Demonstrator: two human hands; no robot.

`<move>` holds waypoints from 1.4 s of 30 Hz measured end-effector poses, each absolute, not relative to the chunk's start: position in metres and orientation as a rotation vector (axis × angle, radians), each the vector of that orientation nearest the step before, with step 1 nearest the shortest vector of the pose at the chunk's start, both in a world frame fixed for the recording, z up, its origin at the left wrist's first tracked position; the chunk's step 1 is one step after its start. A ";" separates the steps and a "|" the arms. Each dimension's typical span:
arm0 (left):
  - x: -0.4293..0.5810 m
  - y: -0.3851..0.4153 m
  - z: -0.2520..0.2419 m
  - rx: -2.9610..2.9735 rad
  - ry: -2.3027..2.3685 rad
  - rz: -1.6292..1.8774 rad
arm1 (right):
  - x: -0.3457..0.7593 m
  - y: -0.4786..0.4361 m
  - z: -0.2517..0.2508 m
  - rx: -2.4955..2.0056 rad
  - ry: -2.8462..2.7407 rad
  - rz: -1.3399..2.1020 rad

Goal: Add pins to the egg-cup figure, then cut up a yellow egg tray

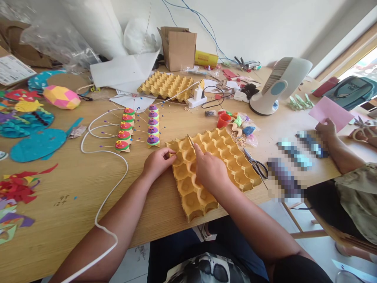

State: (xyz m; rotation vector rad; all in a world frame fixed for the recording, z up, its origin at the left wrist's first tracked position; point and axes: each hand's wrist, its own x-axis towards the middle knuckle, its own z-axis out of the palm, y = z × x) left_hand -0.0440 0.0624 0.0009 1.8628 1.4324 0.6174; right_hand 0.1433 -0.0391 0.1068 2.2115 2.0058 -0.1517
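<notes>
A yellow pulp egg tray [235, 151] lies cup side up on the table in front of me. My left hand [159, 160] pinches its left edge near the far corner, thumb and fingers closed on the rim. Over the tray's left part, my right hand [211, 169] is wrapped round a thin craft knife [190, 139], index finger stretched along it. Only the narrow blade shows, its tip at the tray's far edge; the handle is hidden in the palm. Dark-handled scissors [255, 163] lie against the tray's right side.
Beyond my left hand stand two painted caterpillar-like egg-carton strips [153, 127] with pins. A white cable [103, 210] crosses the table and my left forearm. Another egg tray [167, 84], a power strip [197, 100], a red cup [224, 120] and a fan [278, 86] stand behind. At right, a person holds pink paper [331, 113] and scissors.
</notes>
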 end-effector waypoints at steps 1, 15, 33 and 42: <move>-0.044 0.063 0.000 1.859 1.426 0.620 | 0.142 -0.039 0.106 2.202 2.007 -0.140; -0.045 0.063 -0.001 1.853 1.426 0.623 | 0.142 -0.036 0.106 2.199 2.002 -0.152; -0.044 0.061 0.002 1.889 1.452 0.607 | 0.133 -0.040 0.103 2.173 2.008 -0.144; -0.043 0.059 0.003 1.885 1.480 0.590 | 0.137 -0.027 0.098 2.184 2.001 -0.153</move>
